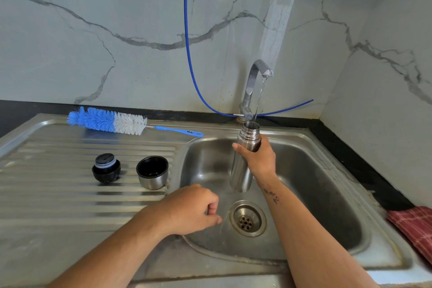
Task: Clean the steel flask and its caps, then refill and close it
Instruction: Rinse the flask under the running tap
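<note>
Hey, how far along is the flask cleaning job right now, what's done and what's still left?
Done: both caps are off, the black stopper cap and steel cup cap standing on the ribbed steel drainboard. In hand: the right hand grips the open steel flask under the running tap; the left hand holds nothing. Left: closing it. The blue-and-white bottle brush lies aside; whether scrubbing happened cannot be told.

Right hand (257, 159) raised on an outstretched, tattooed forearm, fingers and thumb curled round the steel flask (244, 163). Left hand (190, 209) lower, knuckles up, fingers loosely curled, holding nothing.
</note>
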Action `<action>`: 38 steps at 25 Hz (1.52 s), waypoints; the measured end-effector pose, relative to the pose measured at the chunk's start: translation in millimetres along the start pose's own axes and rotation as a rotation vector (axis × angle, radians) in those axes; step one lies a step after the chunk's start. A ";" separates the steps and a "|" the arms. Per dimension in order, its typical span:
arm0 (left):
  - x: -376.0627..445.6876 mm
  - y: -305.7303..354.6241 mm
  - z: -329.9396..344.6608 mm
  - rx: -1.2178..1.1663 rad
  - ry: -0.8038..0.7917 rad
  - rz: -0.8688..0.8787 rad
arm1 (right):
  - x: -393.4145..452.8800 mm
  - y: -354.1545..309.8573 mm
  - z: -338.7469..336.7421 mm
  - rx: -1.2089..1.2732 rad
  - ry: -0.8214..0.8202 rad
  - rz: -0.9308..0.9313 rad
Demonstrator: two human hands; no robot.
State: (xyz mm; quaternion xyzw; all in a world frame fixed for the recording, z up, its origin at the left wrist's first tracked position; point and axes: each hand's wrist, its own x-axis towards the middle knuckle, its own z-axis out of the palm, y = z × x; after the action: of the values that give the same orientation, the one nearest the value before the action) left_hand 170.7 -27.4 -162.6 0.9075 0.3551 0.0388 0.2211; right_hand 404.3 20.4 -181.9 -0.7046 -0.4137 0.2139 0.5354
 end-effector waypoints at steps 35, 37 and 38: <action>-5.0 -18.1 -20.8 -0.012 -0.105 -0.119 | -54.4 -45.7 12.8 -0.374 -0.139 -0.191; -4.7 -19.1 -22.3 -0.003 -0.105 -0.115 | -53.7 -44.3 12.8 -0.323 -0.104 -0.204; -4.7 -20.2 -21.4 -0.007 -0.104 -0.117 | -52.7 -44.0 12.9 -0.311 -0.104 -0.208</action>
State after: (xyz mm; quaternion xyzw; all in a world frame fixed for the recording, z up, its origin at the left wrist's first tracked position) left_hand 149.7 -9.4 -151.6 0.8852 0.3957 -0.0202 0.2440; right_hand 349.3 -11.2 -152.6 -0.7203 -0.5395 0.1272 0.4170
